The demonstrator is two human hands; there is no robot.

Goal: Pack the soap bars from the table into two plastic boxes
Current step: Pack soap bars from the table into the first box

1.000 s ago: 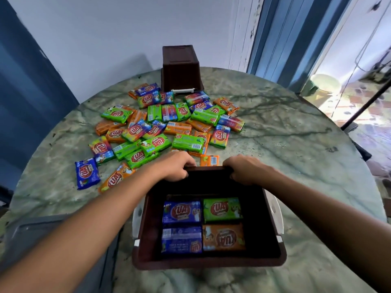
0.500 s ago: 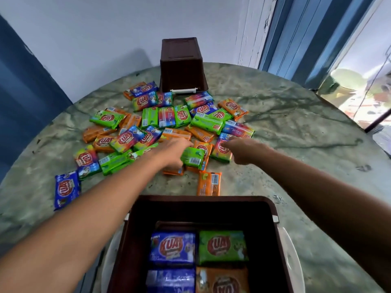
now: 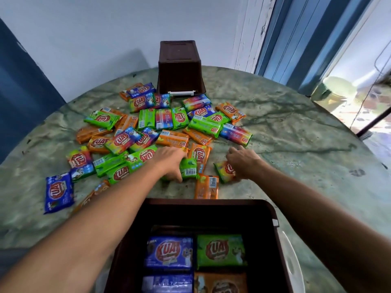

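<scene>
Several wrapped soap bars, green, orange, blue and rainbow, lie scattered across the round marble table. A dark brown plastic box stands open at the near edge with several bars laid flat inside. My left hand closes on a green soap bar at the pile's near edge. My right hand grips a rainbow soap bar just to the right. A second brown box stands upside down at the far side, behind the pile.
An orange bar lies between my hands and the near box. A blue bar lies apart at the left. A wall runs behind the table, with blue door frames at the right. The near box has white side handles.
Both hands left the near box's far rim and reached forward into the pile. The left hand now has a green bar, and the right has drawn a rainbow bar back.
</scene>
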